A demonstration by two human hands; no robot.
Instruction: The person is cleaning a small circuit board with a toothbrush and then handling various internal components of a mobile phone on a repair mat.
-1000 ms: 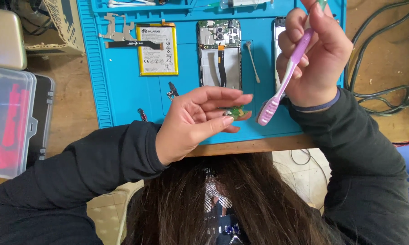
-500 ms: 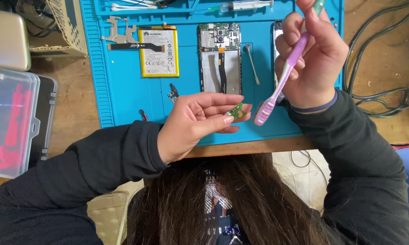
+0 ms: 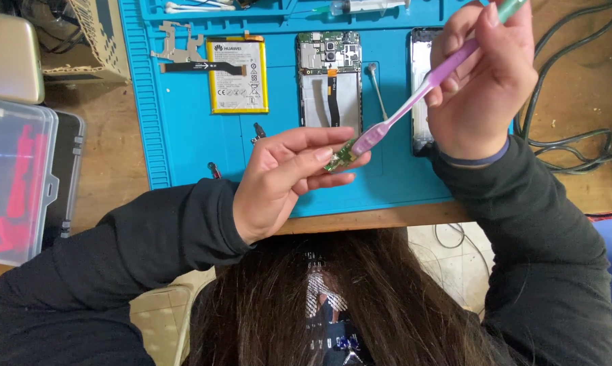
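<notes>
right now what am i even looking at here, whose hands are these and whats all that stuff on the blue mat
This is one picture from a camera above a person at a workbench, looking down at their two bare hands; the dark hair at the bottom is the person's own head. There is no machine here.

The left hand pinches a small green circuit board between its fingertips. The right hand holds a pink toothbrush, with the brush head resting on that board.

Under the hands lies a blue work mat on a wooden table. On the mat are a yellow-labelled phone battery, a grey metal bracket with a flat cable, an opened phone frame with its parts showing, and another phone body partly behind the right hand. A syringe lies at the top. To the left sits a clear plastic box with pink parts inside.
</notes>
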